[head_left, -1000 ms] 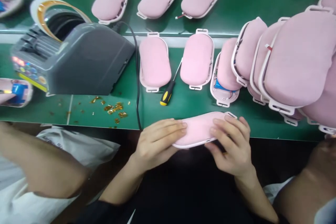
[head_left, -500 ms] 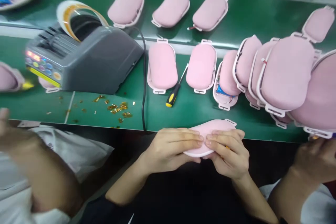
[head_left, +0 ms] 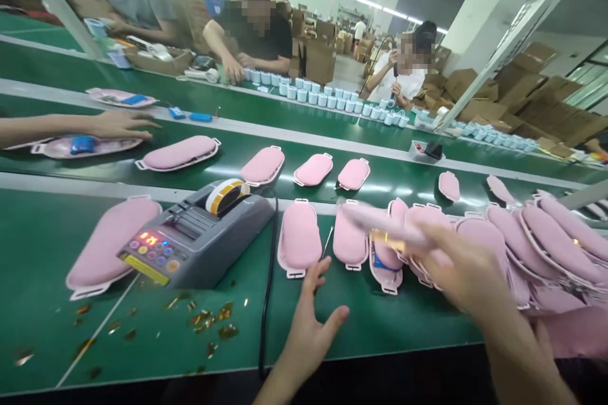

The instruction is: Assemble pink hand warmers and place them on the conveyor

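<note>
My right hand point(head_left: 463, 272) is closed on a pink padded case point(head_left: 380, 220), lifted over the bench and smeared by motion. My left hand point(head_left: 311, 323) is empty, its thumb and fingers spread apart. Its fingertips lie at the lower end of a screwdriver point(head_left: 329, 242), of which only the thin shaft shows; whether they touch it I cannot tell. One pink case point(head_left: 300, 237) sits to the left of the shaft, another point(head_left: 349, 243) to the right. Behind the lifted case is an opened case point(head_left: 386, 275) with a blue part inside.
A grey tape dispenser point(head_left: 213, 234) with a lit display stands at left, its black cable point(head_left: 268, 291) running to the bench edge. Gold tape scraps point(head_left: 213, 319) lie before it. Pink cases point(head_left: 546, 247) pile up at right. A co-worker's hand point(head_left: 118, 123) reaches in at far left.
My hands have come apart from the case they both held. The right has carried it up over the bench; the left has opened and reached forward toward the screwdriver. The view has tilted up.
</note>
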Available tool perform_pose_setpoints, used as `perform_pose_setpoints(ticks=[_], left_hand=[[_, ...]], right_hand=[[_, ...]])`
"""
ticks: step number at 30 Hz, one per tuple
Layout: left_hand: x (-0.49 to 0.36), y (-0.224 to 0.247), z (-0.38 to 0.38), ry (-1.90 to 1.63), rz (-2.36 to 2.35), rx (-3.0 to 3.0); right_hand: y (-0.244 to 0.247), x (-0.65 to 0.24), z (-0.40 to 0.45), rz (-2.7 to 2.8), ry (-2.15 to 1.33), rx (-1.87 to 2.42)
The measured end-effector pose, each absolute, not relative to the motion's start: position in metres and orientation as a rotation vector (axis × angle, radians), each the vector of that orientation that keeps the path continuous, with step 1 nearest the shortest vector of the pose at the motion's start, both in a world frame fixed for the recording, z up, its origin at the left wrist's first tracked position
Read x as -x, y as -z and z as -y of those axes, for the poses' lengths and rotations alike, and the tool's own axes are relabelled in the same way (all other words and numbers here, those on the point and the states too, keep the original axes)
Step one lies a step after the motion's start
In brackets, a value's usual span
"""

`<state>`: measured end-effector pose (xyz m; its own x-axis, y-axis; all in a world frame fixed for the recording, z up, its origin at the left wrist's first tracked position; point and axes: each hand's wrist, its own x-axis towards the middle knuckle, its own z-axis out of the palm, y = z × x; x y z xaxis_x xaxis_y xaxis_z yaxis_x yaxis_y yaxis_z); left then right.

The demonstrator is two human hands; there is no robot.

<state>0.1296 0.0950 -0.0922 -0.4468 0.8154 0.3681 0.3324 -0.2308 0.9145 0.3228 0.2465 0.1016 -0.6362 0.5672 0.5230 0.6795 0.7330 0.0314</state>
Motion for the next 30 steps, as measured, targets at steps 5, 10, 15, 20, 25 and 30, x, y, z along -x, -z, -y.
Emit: perform_pose_setpoints(ticks=[5, 10, 15, 20, 25, 30], left_hand=[[-0.134, 0.107, -0.101, -1.567, -1.850, -1.905], [-0.128, 0.102, -0.099, -1.440, -1.832, -2.100], [-0.125, 0.096, -0.099, -1.410, -1.828, -2.102], [-0.126, 0.092, -0.103, -1.426, -1.809, -2.138], [-0.126, 0.092, -0.099, -1.590, -1.718, -2.007], [-0.129, 0.083, -0.069, -2.037, -1.389, -1.479]], right_hand=[[-0.132, -0.231, -0.372, 2.719, 0.691, 1.860], [-0.084, -0.181, -0.439, 3.006, 0.742, 1.811], [-0.041, -0.152, -0.455, 3.326, 0.663, 1.248], [-0.048, -0.130, -0.458, 3.475, 0.444, 0.844], [-0.095, -0.144, -0.433, 3.309, 0.303, 0.867], [-0.115, -0.197, -0.320, 3.158, -0.576, 0.606]])
